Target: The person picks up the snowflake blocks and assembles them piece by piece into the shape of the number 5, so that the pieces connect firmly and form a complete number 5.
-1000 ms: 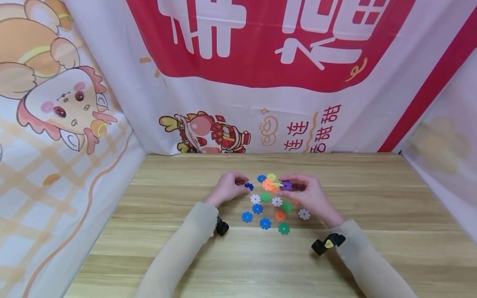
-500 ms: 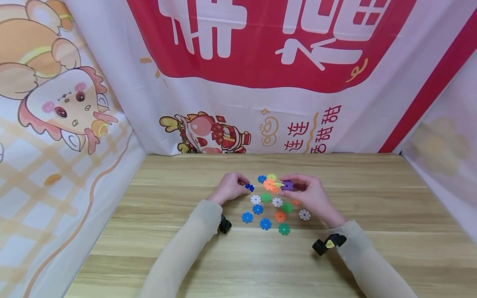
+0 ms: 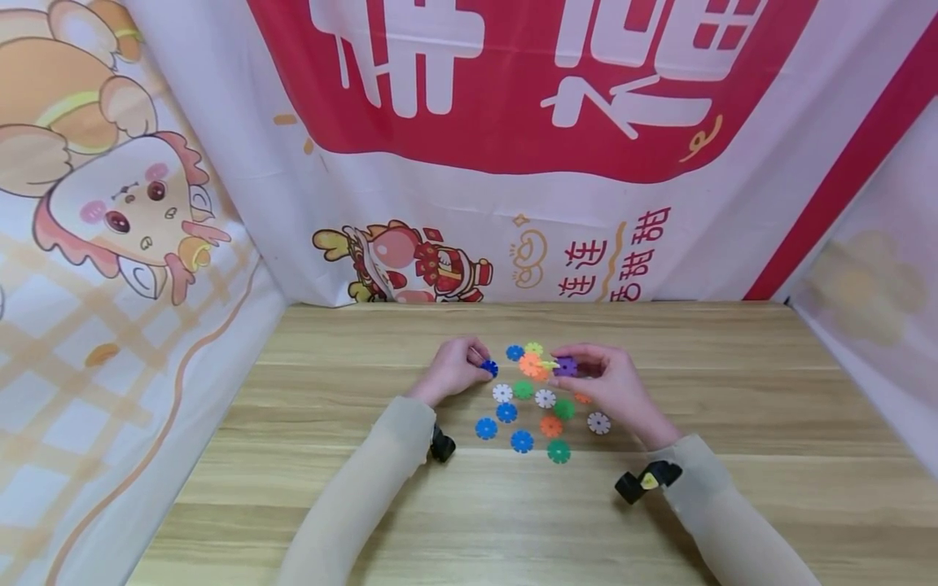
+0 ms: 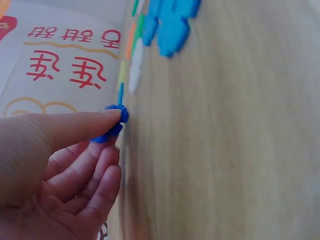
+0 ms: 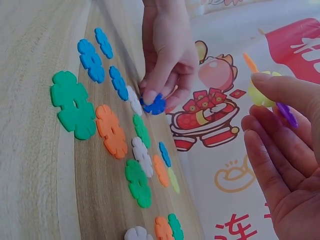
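Note:
Thumb and fingertips of my left hand (image 3: pixel 454 368) pinch a dark blue snowflake disc (image 3: pixel 489 369), a flat notched plastic piece, above the table's left-centre; the left wrist view shows the thumb lying across the dark blue disc (image 4: pixel 116 112). Opposite it, my right hand (image 3: pixel 610 381) holds a small joined piece. This has an orange disc (image 3: pixel 530 364) on the left, a yellow disc (image 5: pixel 260 97) between thumb and fingers, and a purple disc (image 3: pixel 567 367) on the right. A gap separates the dark blue disc from the joined piece. Fingertips hide part of the yellow disc.
Several loose discs lie flat on the wooden table (image 3: pixel 469 513) between and below the hands, including blue (image 3: pixel 522 441), green (image 3: pixel 558 451), white (image 3: pixel 598 422) and orange (image 3: pixel 551 426) ones. Printed cloth (image 3: pixel 410 187) hangs behind the table and along its sides.
My left forearm has shifted slightly right, while the dark blue disc has turned a little in the fingers. My right hand stays almost still with the joined discs.

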Demonstrator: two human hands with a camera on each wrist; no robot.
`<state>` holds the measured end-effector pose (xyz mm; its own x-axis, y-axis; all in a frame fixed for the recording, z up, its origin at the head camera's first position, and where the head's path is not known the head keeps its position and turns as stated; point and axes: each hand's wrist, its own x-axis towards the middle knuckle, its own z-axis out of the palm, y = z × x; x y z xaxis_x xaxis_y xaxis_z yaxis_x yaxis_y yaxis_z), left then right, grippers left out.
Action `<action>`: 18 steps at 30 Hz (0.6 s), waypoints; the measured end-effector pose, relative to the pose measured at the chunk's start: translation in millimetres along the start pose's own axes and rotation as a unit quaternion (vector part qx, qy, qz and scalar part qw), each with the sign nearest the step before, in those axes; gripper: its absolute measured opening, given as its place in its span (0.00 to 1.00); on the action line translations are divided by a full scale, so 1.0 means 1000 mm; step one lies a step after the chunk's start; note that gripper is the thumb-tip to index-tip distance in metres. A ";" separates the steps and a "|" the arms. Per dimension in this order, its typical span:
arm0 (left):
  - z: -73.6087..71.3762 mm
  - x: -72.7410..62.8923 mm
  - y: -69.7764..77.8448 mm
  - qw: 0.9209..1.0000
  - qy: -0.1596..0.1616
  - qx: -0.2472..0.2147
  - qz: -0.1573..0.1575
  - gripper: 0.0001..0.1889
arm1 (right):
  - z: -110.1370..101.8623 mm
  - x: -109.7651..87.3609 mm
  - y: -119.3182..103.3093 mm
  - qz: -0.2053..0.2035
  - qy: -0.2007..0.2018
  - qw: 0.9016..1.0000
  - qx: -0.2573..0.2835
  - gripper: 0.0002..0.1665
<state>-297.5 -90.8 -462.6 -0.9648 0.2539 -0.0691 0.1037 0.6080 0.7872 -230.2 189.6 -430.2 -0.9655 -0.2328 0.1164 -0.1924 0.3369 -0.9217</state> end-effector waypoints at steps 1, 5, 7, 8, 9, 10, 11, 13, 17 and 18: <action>0.000 -0.001 0.000 1.000 0.004 -0.007 0.006 0.11 | 0.000 0.000 0.000 0.000 0.001 1.000 -0.001 0.27; -0.003 -0.007 0.003 0.999 0.023 -0.034 0.030 0.10 | 0.000 -0.001 0.001 0.000 0.007 1.000 -0.001 0.27; -0.006 -0.012 0.007 0.998 0.033 -0.041 0.041 0.10 | 0.000 -0.001 0.001 -0.001 0.011 1.000 -0.003 0.26; -0.007 -0.014 0.009 0.997 0.036 -0.044 0.046 0.10 | 0.000 -0.001 0.000 -0.002 0.012 1.000 -0.003 0.25; -0.008 -0.017 0.011 0.997 0.039 -0.047 0.050 0.10 | 0.000 -0.001 0.000 -0.003 0.013 1.000 -0.004 0.24; -0.009 -0.019 0.013 0.996 0.042 -0.049 0.053 0.10 | 0.000 -0.001 0.000 -0.003 0.013 1.000 -0.004 0.23; -0.010 -0.021 0.014 0.996 0.044 -0.050 0.058 0.09 | 0.000 -0.001 0.000 -0.004 0.013 1.000 -0.005 0.23; -0.011 -0.024 0.017 0.995 0.047 -0.054 0.066 0.09 | 0.000 -0.001 0.000 -0.004 0.013 1.000 -0.004 0.22; -0.012 -0.030 0.021 0.994 0.051 -0.061 0.079 0.08 | -0.001 0.000 0.001 -0.002 0.012 1.000 -0.005 0.22; -0.012 -0.031 0.022 0.993 0.053 -0.063 0.083 0.08 | -0.001 0.000 0.001 -0.001 0.011 1.000 -0.004 0.22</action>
<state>-267.8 -94.6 -435.6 -0.9577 0.2584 0.1264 0.2379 0.4643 0.8532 -230.2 190.4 -430.6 -0.9687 -0.2135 0.1264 -0.1957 0.3442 -0.9183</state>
